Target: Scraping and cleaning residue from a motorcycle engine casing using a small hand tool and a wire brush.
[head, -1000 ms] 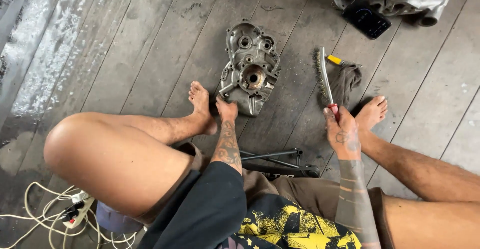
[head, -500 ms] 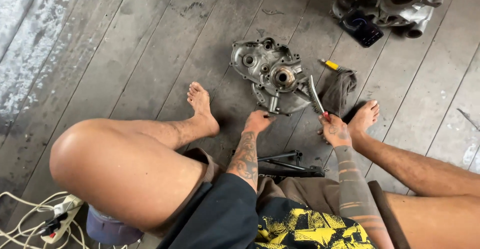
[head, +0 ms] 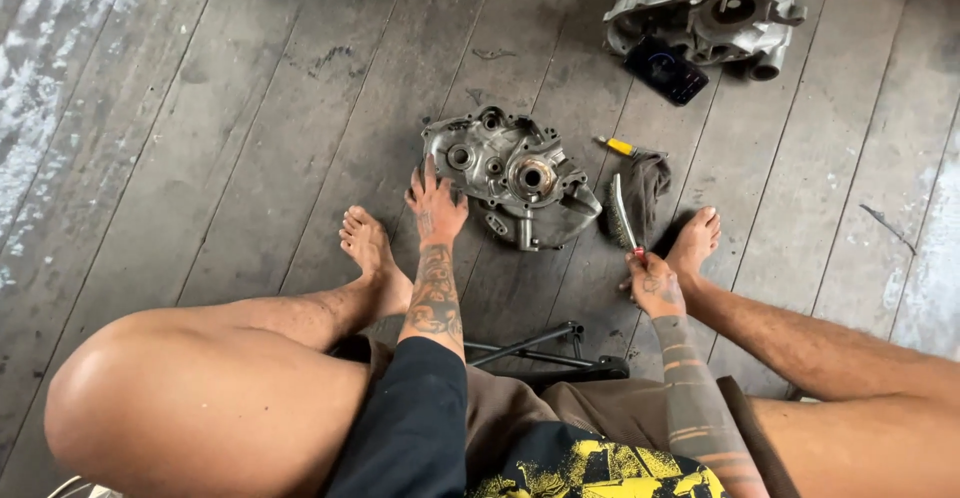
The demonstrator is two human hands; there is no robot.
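A grey metal engine case half (head: 515,173) lies flat on the dark wooden floor between my bare feet. My left hand (head: 436,206) rests on its near left edge, fingers spread against the metal. My right hand (head: 655,283) grips the red handle of a wire brush (head: 623,215), whose bristle head points away from me and lies just right of the case. A dark rag (head: 648,186) lies under and beside the brush.
A larger engine case (head: 710,3) with a dark phone-like slab (head: 667,70) leaning on it sits at the top right. A yellow-handled screwdriver (head: 618,146) lies by the rag. A black metal stand (head: 545,353) lies near my lap.
The case has been turned and laid flatter on the floor. My left hand moved from its lower edge to its left edge. My right hand lowered the brush beside the case.
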